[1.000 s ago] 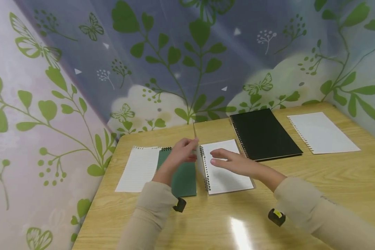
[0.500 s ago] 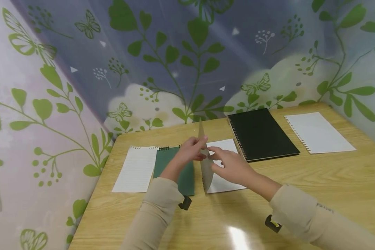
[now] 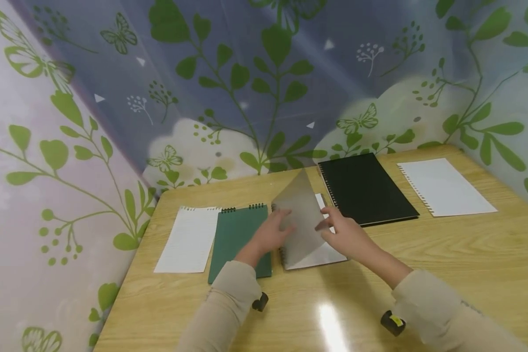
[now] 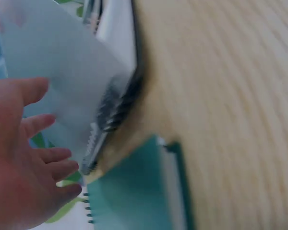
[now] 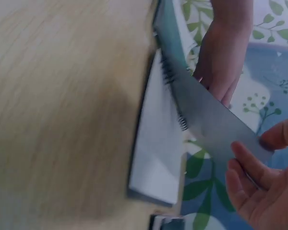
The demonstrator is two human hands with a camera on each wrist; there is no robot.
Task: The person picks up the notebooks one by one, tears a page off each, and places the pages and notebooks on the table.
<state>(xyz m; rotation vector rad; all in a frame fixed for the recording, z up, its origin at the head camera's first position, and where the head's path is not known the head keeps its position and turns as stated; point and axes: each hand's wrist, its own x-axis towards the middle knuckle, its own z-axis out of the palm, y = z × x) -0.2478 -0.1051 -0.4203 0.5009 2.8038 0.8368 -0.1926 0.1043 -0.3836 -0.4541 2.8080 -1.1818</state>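
Note:
A spiral notebook (image 3: pixel 323 258) lies in the middle of the table, its greyish, see-through cover (image 3: pixel 301 210) raised and slanting over the white pages. My right hand (image 3: pixel 345 232) pinches the free edge of that cover, between thumb and fingers in the right wrist view. On the spine side is my left hand (image 3: pixel 270 233), its fingers spread and loosely bent, close to the cover. The left wrist view shows this hand (image 4: pixel 29 153) beside the cover (image 4: pixel 53 67), with nothing in its grasp. Part of the page is hidden behind the cover.
Left of the notebook lies a green spiral notebook (image 3: pixel 235 239), with a torn-out lined sheet (image 3: pixel 187 242) beside it. A large black spiral notebook (image 3: pixel 365 188) sits at the back right. Farther right is a loose white sheet (image 3: pixel 446 188). A patterned cloth (image 3: pixel 229 98) hangs behind the table.
The cover has swung from nearly upright toward the right, over the pages. My right hand took its edge and moved right with it. My left hand has let go and dropped slightly nearer.

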